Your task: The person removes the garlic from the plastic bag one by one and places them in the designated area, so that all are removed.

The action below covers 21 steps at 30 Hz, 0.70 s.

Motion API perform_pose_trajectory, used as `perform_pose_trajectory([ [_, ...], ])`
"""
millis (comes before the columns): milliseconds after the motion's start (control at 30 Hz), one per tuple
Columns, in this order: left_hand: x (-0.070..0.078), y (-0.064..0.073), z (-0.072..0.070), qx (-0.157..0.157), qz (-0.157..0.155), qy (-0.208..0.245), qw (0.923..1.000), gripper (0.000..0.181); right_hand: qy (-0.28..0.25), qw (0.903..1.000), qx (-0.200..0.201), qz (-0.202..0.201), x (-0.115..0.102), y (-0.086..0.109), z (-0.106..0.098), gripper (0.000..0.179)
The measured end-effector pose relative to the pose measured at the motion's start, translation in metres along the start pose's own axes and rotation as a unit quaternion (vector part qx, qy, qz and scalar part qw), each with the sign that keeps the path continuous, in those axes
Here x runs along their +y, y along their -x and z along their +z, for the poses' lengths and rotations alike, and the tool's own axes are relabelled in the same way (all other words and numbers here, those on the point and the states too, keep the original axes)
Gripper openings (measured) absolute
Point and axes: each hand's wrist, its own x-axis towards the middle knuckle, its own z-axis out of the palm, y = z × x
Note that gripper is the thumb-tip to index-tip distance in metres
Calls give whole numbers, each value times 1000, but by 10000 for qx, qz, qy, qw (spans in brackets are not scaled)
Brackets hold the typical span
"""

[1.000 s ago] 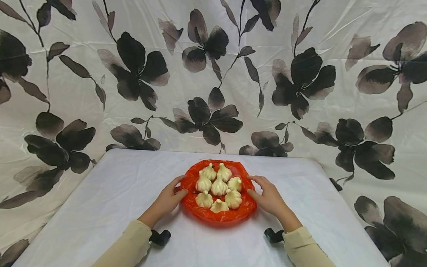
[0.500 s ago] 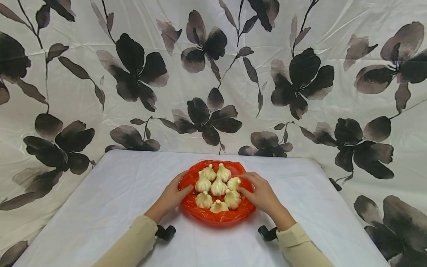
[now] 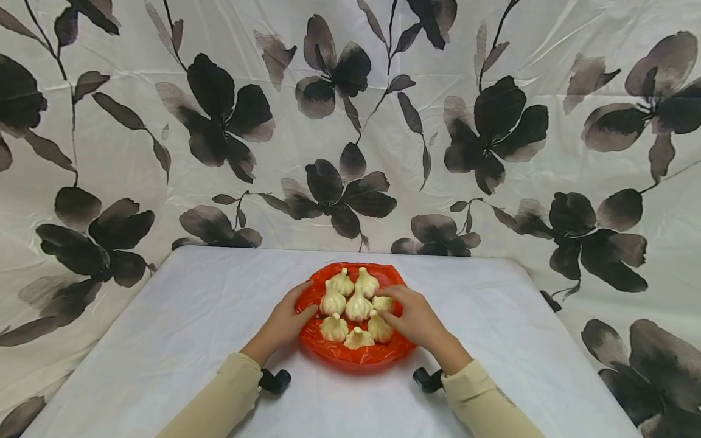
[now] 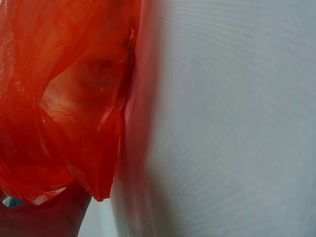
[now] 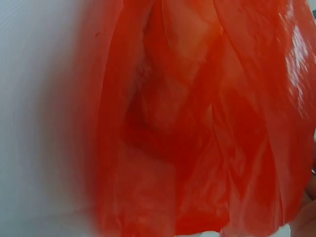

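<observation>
Red plastic bag: opened into a round with a crumpled rim, set on the tabletop near its far edge, between the two hands.
Garlic bulbs: eight, pale with pinkish bases, grouped inside the bag; most stems point upward.
Left hand: at the left rim of the bag, thumb and fingers spread apart.
Right hand: reaches over the right rim; thumb and fingers lie to either side of the right-hand bulb. Whether they pinch it cannot be told.
Obstruction, right: the right hand partly covers that bulb; in the right wrist view, red film fills most of the field and hides the grasp.
Obstruction, left: folds of red film conceal much of the left hand in the left wrist view.
Wrists: beige sleeves and black devices, one device on the inner side of each wrist, near the tabletop.
Backdrop: white sheeting with dark floral print, rising behind the tabletop.
</observation>
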Motion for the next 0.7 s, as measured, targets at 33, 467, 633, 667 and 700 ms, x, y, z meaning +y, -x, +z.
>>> perform_pose_trajectory([
  [33,0,0,0,8,-3,5,10000,60,-19,10000,-48,5,-1,0,1,34],
  [467,-2,-1,2,50,-89,13,9999,60,-45,9972,-737,121,-5,-6,11,32],
  [633,-2,-1,2,63,-37,10,10000,60,286,9958,-868,17,-4,-8,14,25],
  [667,-3,-1,2,72,-31,4,10000,60,353,9955,-881,-4,-4,-8,15,23],
  [700,-4,0,2,80,-25,5,10000,60,405,9952,-891,-39,-4,-8,16,22],
])
